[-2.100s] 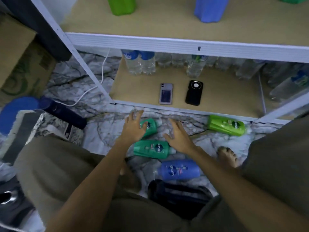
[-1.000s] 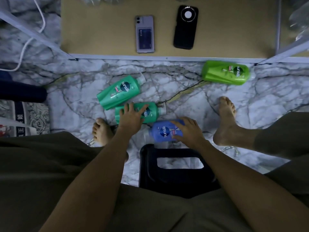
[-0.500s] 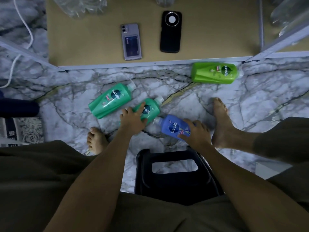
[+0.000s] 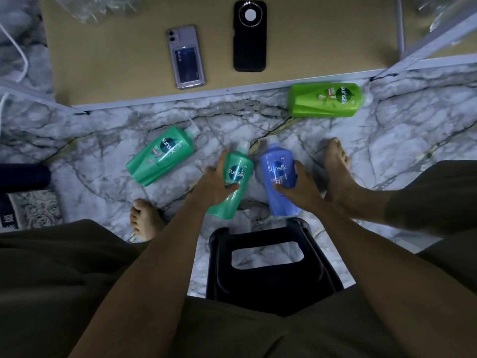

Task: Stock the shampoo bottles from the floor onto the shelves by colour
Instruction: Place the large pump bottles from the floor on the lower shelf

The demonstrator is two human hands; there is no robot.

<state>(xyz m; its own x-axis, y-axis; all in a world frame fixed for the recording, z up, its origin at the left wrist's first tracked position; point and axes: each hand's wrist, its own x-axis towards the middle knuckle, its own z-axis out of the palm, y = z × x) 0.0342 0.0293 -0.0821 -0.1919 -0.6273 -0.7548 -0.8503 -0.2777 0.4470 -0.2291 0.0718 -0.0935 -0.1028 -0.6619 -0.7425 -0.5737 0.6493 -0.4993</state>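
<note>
My left hand is curled round a teal-green bottle, thumb across its front near the label; my right hand grips the blue bottle the same way, fingers behind it. Both bottles point cap-away, side by side just above the marble floor (whether their bases touch it, I can't tell).

Risks, as I judge them: each bottle is held one-handed around a smooth, glossy body, so either could slip and drop near my bare right foot. Lifting both together could knock them against each other or the black stool beneath me. Mixing teal with lime on a shelf would break the colour sort.

Left on the floor: a second teal bottle to the left, well apart, and a lime-green bottle far right, just beside the shelf edge.

Containers: the bottom shelf holds two phones, one purple-cased, one black, plus clear plastic at the far edge (too cropped to identify). Bottle fill levels not visible.
</note>
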